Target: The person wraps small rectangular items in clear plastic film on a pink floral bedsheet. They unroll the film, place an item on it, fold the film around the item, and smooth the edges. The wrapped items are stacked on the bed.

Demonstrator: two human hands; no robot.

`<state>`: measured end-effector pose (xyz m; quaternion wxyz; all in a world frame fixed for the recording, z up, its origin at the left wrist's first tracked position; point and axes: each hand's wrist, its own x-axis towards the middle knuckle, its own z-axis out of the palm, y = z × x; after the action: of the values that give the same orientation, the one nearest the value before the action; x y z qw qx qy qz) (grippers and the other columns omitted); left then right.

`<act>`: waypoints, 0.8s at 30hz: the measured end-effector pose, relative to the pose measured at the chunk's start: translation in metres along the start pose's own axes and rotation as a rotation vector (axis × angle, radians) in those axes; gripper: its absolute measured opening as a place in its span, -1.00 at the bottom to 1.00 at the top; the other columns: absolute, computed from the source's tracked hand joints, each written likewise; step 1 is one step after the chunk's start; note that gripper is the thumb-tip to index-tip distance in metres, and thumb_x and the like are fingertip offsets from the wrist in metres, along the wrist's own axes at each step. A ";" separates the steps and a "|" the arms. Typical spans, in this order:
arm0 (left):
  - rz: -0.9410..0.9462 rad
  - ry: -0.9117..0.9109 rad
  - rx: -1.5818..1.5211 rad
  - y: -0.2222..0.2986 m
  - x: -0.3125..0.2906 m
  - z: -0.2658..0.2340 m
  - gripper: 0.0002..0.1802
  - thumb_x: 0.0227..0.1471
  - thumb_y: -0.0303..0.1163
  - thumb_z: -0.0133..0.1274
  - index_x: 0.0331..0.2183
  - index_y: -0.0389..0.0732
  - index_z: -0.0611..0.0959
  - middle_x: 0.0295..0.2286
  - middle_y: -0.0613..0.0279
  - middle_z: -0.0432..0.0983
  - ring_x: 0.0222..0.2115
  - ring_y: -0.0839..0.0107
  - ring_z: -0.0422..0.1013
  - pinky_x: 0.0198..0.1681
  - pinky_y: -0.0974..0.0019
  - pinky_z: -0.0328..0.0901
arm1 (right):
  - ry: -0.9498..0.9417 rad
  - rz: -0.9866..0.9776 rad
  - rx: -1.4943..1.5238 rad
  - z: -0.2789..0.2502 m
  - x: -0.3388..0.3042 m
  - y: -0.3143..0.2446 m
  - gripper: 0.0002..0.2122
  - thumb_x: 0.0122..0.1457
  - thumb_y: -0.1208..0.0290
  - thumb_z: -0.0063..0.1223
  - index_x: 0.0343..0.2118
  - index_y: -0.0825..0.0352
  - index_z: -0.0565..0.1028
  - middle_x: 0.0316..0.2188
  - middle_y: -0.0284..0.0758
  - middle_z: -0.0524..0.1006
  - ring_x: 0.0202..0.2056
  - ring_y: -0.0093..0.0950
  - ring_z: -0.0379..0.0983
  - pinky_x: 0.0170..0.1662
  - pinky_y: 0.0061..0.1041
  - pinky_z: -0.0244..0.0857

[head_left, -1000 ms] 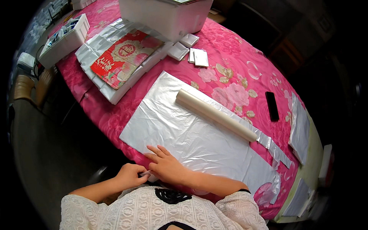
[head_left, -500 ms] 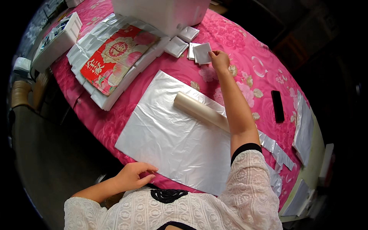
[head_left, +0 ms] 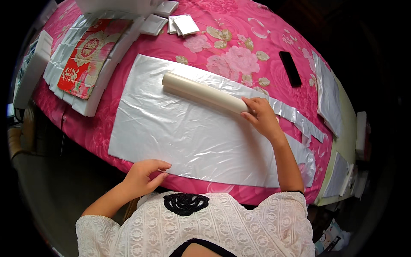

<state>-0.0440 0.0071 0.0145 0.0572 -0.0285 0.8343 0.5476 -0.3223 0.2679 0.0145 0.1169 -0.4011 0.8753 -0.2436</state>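
Note:
A whitish tube [head_left: 201, 92] lies slantwise across a stack of silvery-white plastic film sheets [head_left: 150, 120]. My right hand [head_left: 260, 116] grips the tube's right end between thumb and fingers. At the near edge of the film, my left hand [head_left: 145, 174] is open, thumb and fingers apart, with nothing in it. Several small folded film squares [head_left: 186, 25] lie at the far side of the table, away from both hands. Strips of film [head_left: 299, 120] stick out at the stack's right end.
A pink flowered cloth [head_left: 231, 34] covers the table. On the right lie a black phone-like slab [head_left: 290, 68] and another film stack [head_left: 327, 96]. Far left, a red printed sheet [head_left: 87, 55] rests on piled film, beside a white box [head_left: 34, 70]. A white bin [head_left: 115, 6] stands behind.
My right hand has let go of a folded film square at the far side and come back to grip the tube. My left hand stays by the near edge. The whole view has shifted.

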 end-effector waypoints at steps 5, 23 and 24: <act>0.277 -0.189 0.221 0.023 0.049 0.040 -0.48 -0.14 -0.44 0.12 -0.06 -0.25 0.41 -0.06 0.02 0.32 -0.08 0.11 0.31 -0.03 0.21 0.23 | 0.064 0.317 0.041 0.021 -0.103 -0.034 -0.57 0.04 0.28 0.10 -0.07 0.46 0.40 -0.26 -0.17 0.42 -0.20 -0.22 0.30 -0.14 -0.33 0.22; 0.467 -0.172 0.578 0.059 0.114 0.170 -0.13 -0.22 -0.07 0.11 0.10 -0.23 0.23 0.18 -0.23 -0.36 0.20 -0.16 -0.39 0.20 0.00 -0.18 | 0.658 0.696 -0.419 -0.022 -0.297 0.194 -0.61 0.14 0.38 -0.20 0.00 0.49 0.32 0.05 -0.07 0.30 0.14 -0.19 0.12 0.21 -0.36 -0.07; 0.481 -0.171 0.598 0.058 0.114 0.171 -0.14 -0.22 -0.07 0.11 0.10 -0.23 0.24 0.18 -0.22 -0.35 0.21 -0.16 -0.38 0.19 0.00 -0.17 | 0.672 0.708 -0.394 -0.027 -0.299 0.192 -0.65 0.12 0.39 -0.16 -0.06 0.47 0.37 -0.01 -0.08 0.35 0.10 -0.20 0.17 0.19 -0.35 -0.04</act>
<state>-0.1522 0.1884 -0.0142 0.0023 0.2314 0.9321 0.2785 -0.2621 0.6118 -0.0594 -0.1728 0.0051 0.9756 -0.1354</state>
